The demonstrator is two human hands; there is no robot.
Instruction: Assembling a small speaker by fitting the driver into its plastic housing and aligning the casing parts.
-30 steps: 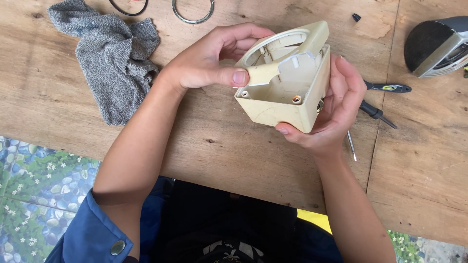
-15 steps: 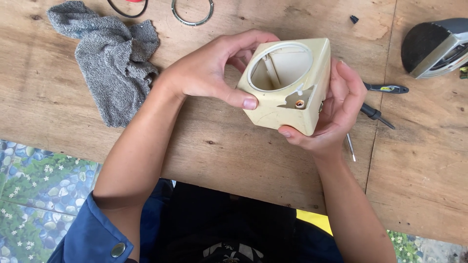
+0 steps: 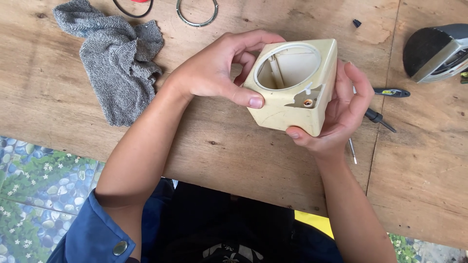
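Held above the wooden surface (image 3: 219,151): cream plastic housing (image 3: 292,104), tilted so its round opening faces up for viewing. Left hand (image 3: 214,73) fingers clamped on its rim, right hand (image 3: 341,112) cupping underneath. Beyond, screwdrivers (image 3: 385,104), grey cloth (image 3: 117,63), metal ring (image 3: 197,12).

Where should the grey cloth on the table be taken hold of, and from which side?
Probably at the bunched, raised folds near the middle of the grey cloth, pinched from straight above. It lies crumpled on the wooden table, so the ridges give the fingers something to close on, while its flat lower edge hugs the wood. Nothing lies on it, and both hands are away at the cream box.
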